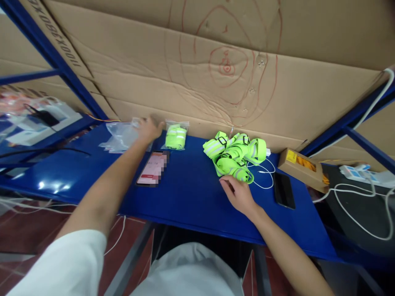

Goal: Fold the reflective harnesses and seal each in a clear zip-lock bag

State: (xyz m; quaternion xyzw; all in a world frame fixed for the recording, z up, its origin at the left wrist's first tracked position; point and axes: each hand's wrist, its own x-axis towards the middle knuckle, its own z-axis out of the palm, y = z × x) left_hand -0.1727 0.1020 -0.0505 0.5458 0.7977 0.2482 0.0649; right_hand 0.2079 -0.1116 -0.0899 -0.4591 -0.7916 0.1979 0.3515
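My left hand (pixel 149 128) reaches to the back of the blue table, over a stack of clear plastic bags (pixel 120 136). Its thumb is spread away from the slightly blurred fingers, which touch or hover over the bags. Just right of it stands a clear bag with a folded neon-green reflective strap (pixel 175 137) inside. My right hand (pixel 238 196) rests near the front of a pile of neon-green reflective straps (pixel 234 154) with black buckles. Its fingers are loosely curled, with a gap at the thumb and nothing visible in them; contact with the nearest strap roll is unclear.
A phone with a lit screen (pixel 151 169) lies on the blue table (pixel 191 197) between my arms. On the right are a dark phone (pixel 284 190), a white cable (pixel 268 187) and a cardboard box (pixel 300 169) with orange contents. Cardboard (pixel 138 78) walls off the back.
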